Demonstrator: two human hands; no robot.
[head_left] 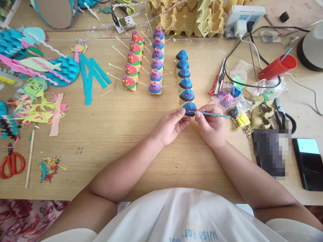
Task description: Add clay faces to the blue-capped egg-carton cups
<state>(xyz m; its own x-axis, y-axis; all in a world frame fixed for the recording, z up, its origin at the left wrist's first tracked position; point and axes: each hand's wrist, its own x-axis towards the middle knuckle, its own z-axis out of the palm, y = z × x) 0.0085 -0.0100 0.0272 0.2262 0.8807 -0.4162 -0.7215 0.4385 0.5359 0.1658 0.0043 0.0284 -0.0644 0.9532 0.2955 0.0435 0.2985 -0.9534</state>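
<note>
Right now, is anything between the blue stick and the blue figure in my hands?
Nothing visible. The left hand holds the blue figure, and the blue stick in the right hand has its tip at the figure's side.

Bare surface point(113, 134) lies open left of the hands. Clay bags point(232, 97) crowd the right. Rows of painted figures point(156, 64) block the far side.
</note>
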